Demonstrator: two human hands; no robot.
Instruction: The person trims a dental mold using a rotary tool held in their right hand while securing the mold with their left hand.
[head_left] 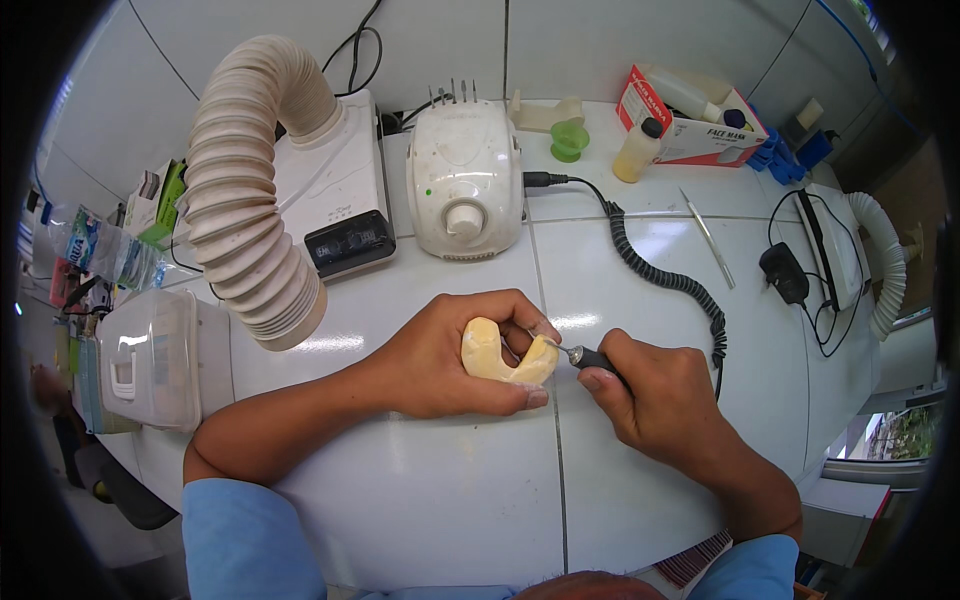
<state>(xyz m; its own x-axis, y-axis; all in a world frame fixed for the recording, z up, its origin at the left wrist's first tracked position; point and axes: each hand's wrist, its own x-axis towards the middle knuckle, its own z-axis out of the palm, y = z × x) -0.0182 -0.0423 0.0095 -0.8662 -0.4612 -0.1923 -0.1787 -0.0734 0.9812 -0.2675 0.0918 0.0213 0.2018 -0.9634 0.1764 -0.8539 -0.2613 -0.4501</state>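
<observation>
L hand (440, 350) grips yellow U-shaped dental cast (484, 355) above white tiled worktop (430, 490); R hand (665, 395) grips dark rotary handpiece (592, 360), thin metal bit (563, 348) at cast's R end (can't tell if touching). White control unit (465, 165) w/ coiled black cord (650, 262) stands beyond, nr flex. duct (240, 180).

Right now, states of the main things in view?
Left hand: holding yellow U-shaped piece
Right hand: holding handpiece
Handpiece: running or not, can't tell
Control unit: cord plugged in
Hose: arched, mouth downward
Yellow bottle: capped
Red-and-white box: open, bottle inside
Translucent bin: lid on
Thin white tool: lying flat
</observation>
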